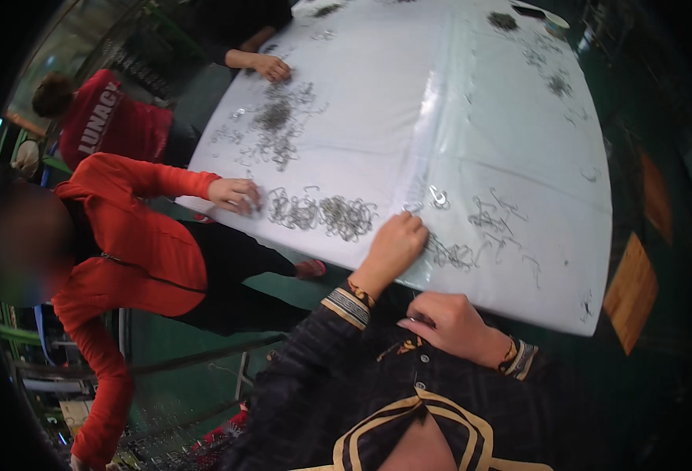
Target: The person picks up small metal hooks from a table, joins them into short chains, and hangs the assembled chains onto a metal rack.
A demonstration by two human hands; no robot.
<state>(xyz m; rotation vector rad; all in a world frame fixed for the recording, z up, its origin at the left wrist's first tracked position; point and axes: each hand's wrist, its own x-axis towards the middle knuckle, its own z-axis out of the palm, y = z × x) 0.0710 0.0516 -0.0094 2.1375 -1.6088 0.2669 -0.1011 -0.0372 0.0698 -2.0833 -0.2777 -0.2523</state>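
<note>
Bare white table [377, 118] lies open ahead; wire clips [346, 216] and a neighbour's hand [236, 194] crowd the near-left edge.

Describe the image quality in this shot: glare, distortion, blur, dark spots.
Head view: strong fisheye, so the white table bows and its edges curve; black vignette at the corners. Glare streaks run down the clear sheet's fold. The left hand on the wire clips is fairly sharp, as is the right hand near the chest; far clip piles turn soft. The surroundings are dim and greenish.
</note>
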